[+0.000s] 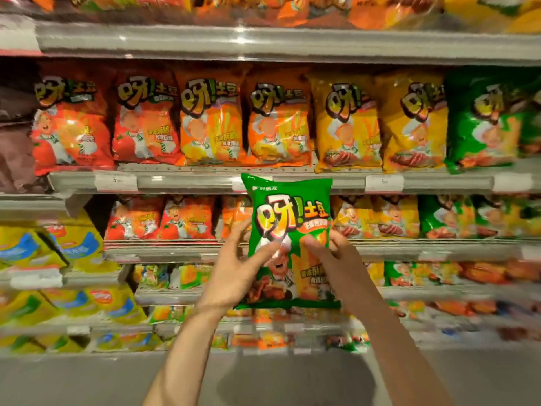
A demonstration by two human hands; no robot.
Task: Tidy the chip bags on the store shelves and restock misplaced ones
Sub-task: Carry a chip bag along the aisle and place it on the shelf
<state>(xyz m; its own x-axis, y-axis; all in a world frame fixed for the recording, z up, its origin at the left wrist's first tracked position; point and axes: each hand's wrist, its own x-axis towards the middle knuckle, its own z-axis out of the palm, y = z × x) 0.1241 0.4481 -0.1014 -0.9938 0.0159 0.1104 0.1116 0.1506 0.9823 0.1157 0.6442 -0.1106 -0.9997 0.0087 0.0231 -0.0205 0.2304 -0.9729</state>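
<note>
Hands meet on a green chip bag held upright before the shelves; I see my left hand gripping its left edge, my right hand apparently pinching the right side (fingers blurred). Red bags sit upper left.

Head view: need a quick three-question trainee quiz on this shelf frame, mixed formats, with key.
1. True or false: only one of the hands, left hand or right hand, touches the green chip bag.
2. Multiple choice: on the shelf row above the held bag, the green bags stand at A) the left end, B) the middle, C) the right end.
3. Fill in: the bags directly left of those green ones are ____ in colour.

Key: 1 false, both hands hold it. 2 C. 3 yellow, as on the yellow bags.
</note>
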